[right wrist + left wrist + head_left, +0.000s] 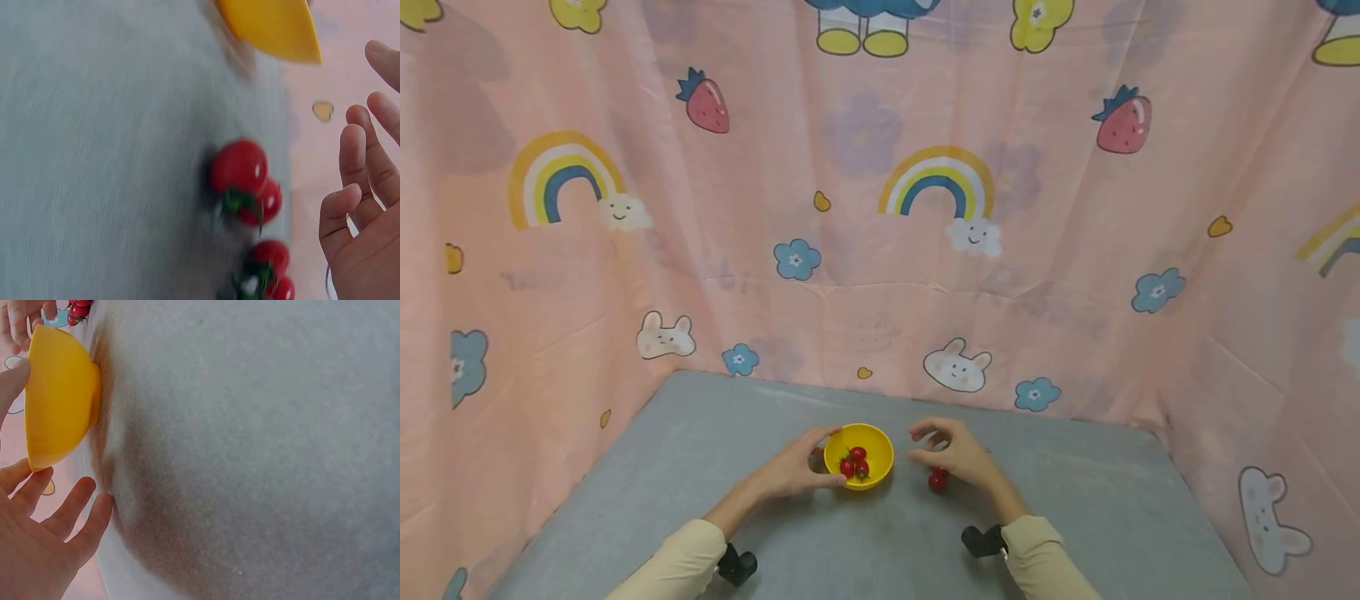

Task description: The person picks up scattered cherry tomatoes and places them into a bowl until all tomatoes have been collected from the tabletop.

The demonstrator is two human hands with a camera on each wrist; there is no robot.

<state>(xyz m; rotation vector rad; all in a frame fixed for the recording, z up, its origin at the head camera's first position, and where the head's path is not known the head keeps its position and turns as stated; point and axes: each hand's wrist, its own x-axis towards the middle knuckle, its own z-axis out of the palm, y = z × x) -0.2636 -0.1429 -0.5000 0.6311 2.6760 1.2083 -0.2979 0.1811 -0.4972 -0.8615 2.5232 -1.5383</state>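
Observation:
A yellow bowl [882,457] stands on the table with several red cherry tomatoes [858,453], green stems on, inside it. My left hand [793,467] holds the bowl from its left side; in the left wrist view the thumb touches one side of the bowl [59,400] and fingertips the opposite side. To the right of the bowl, my right hand [958,452] hovers with loosely bent fingers and nothing between them. Close beneath it lie more cherry tomatoes [937,482], partly hidden by the hand; the right wrist view shows several tomatoes [240,165] there, apart from the fingers.
A grey cloth-like surface covers the table [820,550]. Behind and at both sides hangs a pink curtain [880,317] printed with rainbows, strawberries and rabbits. Black camera mounts [737,567] sit at both wrists, just above the tabletop.

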